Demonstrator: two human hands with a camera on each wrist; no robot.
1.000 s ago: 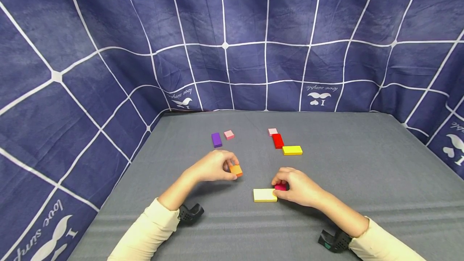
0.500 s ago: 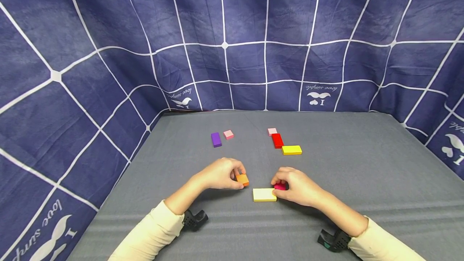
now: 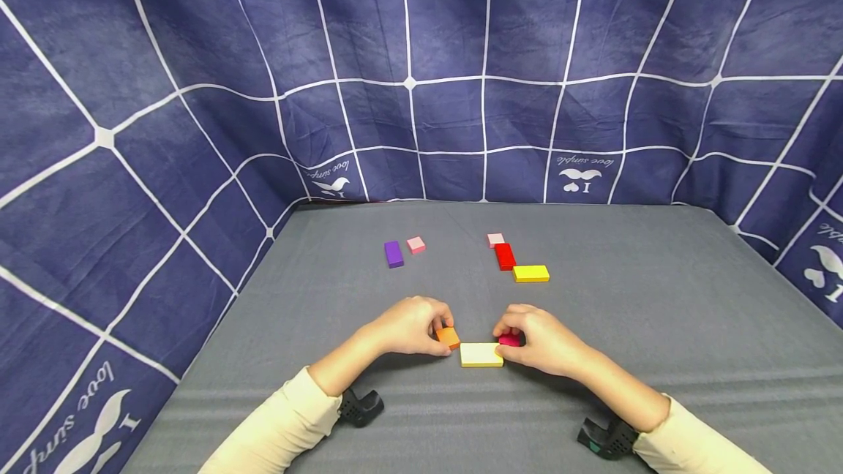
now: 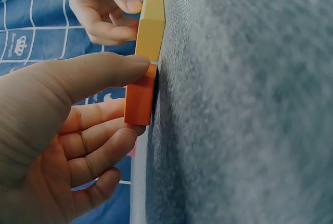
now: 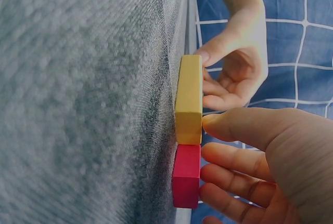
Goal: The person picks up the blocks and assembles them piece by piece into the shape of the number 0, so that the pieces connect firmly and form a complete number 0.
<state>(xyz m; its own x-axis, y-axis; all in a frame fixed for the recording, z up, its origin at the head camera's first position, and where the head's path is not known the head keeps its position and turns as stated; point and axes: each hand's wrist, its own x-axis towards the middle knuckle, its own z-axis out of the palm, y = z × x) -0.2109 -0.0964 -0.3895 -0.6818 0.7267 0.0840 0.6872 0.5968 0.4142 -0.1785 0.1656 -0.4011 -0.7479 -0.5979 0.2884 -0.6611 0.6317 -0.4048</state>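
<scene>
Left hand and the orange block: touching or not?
Touching. The left wrist view shows the thumb of the left hand lying on the orange block's upper end, no gap between them.

I see a curtained-off work spot on my feed; the kind of building, I can't tell. Blue curtain [image 3: 448, 35], white-lined and printed "love simple", closes 3 sides, left, far and right, around a grey fabric-topped table [image 3: 632, 276].

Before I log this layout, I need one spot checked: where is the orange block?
In the head view, the orange block sits just left of the pale yellow block, held in the left hand.
</scene>
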